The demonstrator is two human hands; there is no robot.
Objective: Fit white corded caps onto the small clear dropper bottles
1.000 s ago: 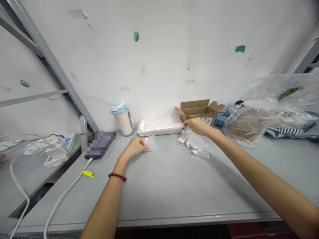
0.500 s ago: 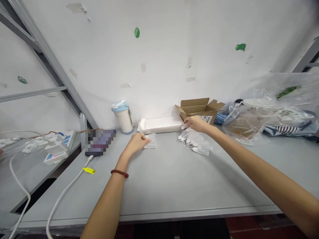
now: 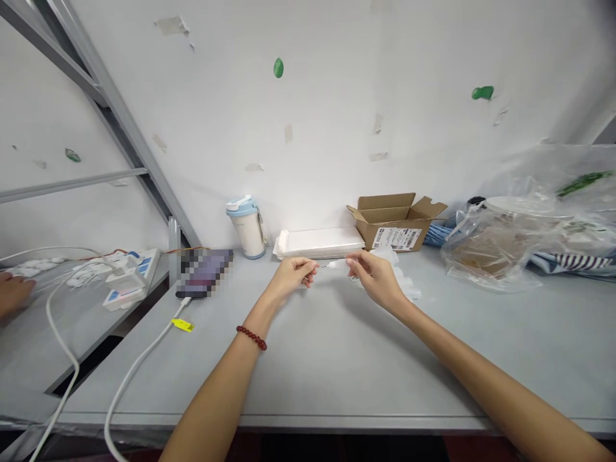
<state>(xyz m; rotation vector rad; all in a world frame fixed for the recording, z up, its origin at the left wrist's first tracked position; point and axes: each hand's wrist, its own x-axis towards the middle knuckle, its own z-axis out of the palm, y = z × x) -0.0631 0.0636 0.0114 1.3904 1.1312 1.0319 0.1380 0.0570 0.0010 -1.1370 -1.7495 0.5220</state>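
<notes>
Both my hands meet above the grey table, in front of a stack of flat white boxes (image 3: pixel 322 241). My right hand (image 3: pixel 378 276) is closed in a pinch on a small white piece (image 3: pixel 335 264) with a thin dark tip that points left. Close to that tip, my left hand (image 3: pixel 294 276) is closed with thumb and fingertips together; what it holds is too small to make out. Behind my right hand lie several small translucent sleeves (image 3: pixel 409 289), partly covered by it.
An open cardboard box (image 3: pixel 397 221) and a clear plastic bag (image 3: pixel 486 250) stand at the back right. Left of the boxes are a tumbler (image 3: pixel 248 231), a blurred-out device (image 3: pixel 205 274) with a white cable (image 3: pixel 139 362), and a power strip (image 3: pixel 129 282). Another person's hand (image 3: pixel 14 295) is at the far left.
My right hand has come away from the sleeves, toward me and left, with the small white piece. My left hand has moved right to meet it; the clear sleeve beside it no longer shows.
</notes>
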